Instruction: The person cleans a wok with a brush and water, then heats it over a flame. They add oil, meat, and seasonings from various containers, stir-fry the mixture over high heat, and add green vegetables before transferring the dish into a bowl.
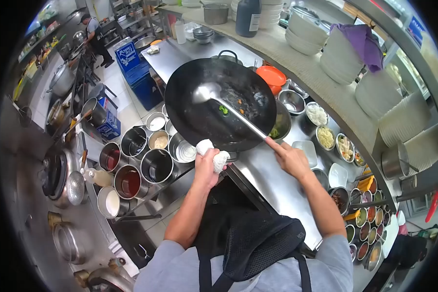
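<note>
A large black wok (190, 109) is tilted in front of me over the steel counter, with a few green and orange food scraps (223, 109) on its inner surface. My left hand (209, 164) is closed around a white cloth (221, 160) at the wok's near handle, which the cloth mostly hides. My right hand (289, 156) grips the end of a long-handled metal wok ladle (243, 119). The ladle's bowl lies inside the wok, left of the scraps. A green bowl (283, 121) with some greens stands by the wok's right edge.
Several steel pots of sauces and liquids (128, 181) stand to the left. Bowls of chopped ingredients (325, 137) line the right side beside white dishes (304, 152). A shelf (297, 53) with stacked bowls runs above. Another person (95, 39) stands far left near blue boxes (126, 56).
</note>
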A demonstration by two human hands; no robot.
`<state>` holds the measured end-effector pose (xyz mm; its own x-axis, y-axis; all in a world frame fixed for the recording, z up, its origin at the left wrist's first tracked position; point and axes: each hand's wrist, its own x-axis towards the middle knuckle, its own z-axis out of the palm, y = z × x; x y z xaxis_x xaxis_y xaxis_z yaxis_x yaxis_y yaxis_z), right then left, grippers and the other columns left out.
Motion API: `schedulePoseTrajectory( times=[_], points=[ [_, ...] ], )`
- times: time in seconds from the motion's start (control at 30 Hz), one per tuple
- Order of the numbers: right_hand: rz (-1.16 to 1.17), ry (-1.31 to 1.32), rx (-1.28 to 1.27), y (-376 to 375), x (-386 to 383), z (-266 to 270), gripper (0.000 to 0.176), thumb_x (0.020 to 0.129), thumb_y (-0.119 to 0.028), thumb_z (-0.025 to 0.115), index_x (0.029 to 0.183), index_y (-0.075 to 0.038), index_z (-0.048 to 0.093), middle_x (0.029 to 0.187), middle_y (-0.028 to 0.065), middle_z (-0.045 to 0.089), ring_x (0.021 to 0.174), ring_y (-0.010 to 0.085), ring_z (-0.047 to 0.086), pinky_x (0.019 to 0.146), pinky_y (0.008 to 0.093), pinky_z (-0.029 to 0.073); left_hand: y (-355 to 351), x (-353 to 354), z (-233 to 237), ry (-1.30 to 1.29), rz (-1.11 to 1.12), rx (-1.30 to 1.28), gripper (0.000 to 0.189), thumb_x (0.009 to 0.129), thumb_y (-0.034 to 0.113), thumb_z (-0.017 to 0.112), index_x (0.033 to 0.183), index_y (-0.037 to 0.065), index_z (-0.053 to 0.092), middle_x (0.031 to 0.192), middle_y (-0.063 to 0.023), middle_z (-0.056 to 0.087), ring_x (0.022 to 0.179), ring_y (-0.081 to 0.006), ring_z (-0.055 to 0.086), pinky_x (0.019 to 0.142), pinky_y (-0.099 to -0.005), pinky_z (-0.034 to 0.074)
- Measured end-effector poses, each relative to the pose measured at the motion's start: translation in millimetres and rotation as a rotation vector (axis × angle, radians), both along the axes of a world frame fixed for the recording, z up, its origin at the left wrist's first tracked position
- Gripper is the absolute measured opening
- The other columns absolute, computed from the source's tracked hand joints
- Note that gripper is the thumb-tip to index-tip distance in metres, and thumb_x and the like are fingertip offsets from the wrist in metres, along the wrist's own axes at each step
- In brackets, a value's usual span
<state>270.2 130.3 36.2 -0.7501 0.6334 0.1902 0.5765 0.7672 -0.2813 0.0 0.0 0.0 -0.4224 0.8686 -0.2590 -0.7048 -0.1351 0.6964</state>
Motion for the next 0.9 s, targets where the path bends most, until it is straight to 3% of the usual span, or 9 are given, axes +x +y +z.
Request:
schedulePoseTrajectory(
  times=[0.07,0.17,0.43,0.5,0.7,0.83,0.9],
  points=[
    [-0.077,-0.286,0.253,6.3,25.3,5.8,0.073,0.090,-0.008,0.060,0.153,-0.039,0.042,0.087,0.0109,0.060,0.067,0.0321,0.066,0.058,0.0455,0.054,-4.5,-6.5,3.2,0.024,-0.008,-0.058,0.011,0.090,0.008,0.060,0.099,0.006,0.054,0.079,-0.0117,0.065,0.062,-0.0269,0.069,0.047,-0.0346,0.052],
    [-0.140,-0.397,0.288,29.7,95.4,6.4,0.068,0.090,-0.007,0.058,0.149,-0.038,0.047,0.085,0.0086,0.059,0.064,0.0306,0.065,0.057,0.0448,0.053,1.7,15.2,10.0,0.079,0.048,-0.077,0.010,0.090,0.008,0.060,0.098,0.006,0.054,0.080,-0.0112,0.066,0.061,-0.0265,0.068,0.046,-0.0337,0.051],
    [-0.145,-0.282,0.369,32.8,200.6,45.9,0.075,0.083,0.002,0.057,0.146,-0.038,0.050,0.087,0.0086,0.061,0.069,0.0303,0.066,0.059,0.0428,0.053,11.7,40.9,4.7,0.231,0.216,-0.088,0.010,0.093,0.010,0.057,0.101,0.006,0.052,0.083,-0.0081,0.063,0.067,-0.0218,0.067,0.051,-0.0351,0.054],
    [-0.176,-0.330,0.442,30.6,220.7,52.2,0.070,0.083,-0.001,0.063,0.145,-0.032,0.055,0.078,0.0078,0.057,0.068,0.0274,0.065,0.059,0.0416,0.053,18.6,47.9,1.2,0.208,0.251,-0.064,0.012,0.090,0.006,0.058,0.100,0.007,0.051,0.080,-0.0073,0.062,0.062,-0.0229,0.067,0.047,-0.0341,0.053],
    [-0.212,-0.220,0.412,27.4,235.3,38.3,0.074,0.082,0.001,0.061,0.146,-0.035,0.052,0.085,0.0071,0.060,0.070,0.0308,0.066,0.061,0.0448,0.055,25.6,61.4,4.1,0.242,0.301,-0.027,0.011,0.090,0.006,0.058,0.098,0.008,0.051,0.079,-0.0054,0.059,0.064,-0.0207,0.066,0.047,-0.0349,0.053],
    [-0.222,-0.058,0.303,22.7,202.5,2.6,0.071,0.085,-0.003,0.065,0.148,-0.034,0.051,0.084,0.0067,0.059,0.068,0.0295,0.065,0.059,0.0447,0.054,12.7,65.1,13.5,0.156,0.363,-0.086,0.007,0.091,0.009,0.057,0.096,0.007,0.053,0.080,-0.0070,0.061,0.069,-0.0210,0.065,0.050,-0.0363,0.052],
    [-0.169,0.023,0.249,19.1,181.1,-18.5,0.069,0.087,-0.007,0.068,0.148,-0.033,0.051,0.083,0.0060,0.059,0.066,0.0292,0.065,0.058,0.0445,0.053,-4.2,61.4,11.0,0.009,0.255,-0.044,0.008,0.092,0.013,0.058,0.097,0.007,0.056,0.082,-0.0092,0.064,0.068,-0.0227,0.065,0.050,-0.0343,0.050]
  ],
)
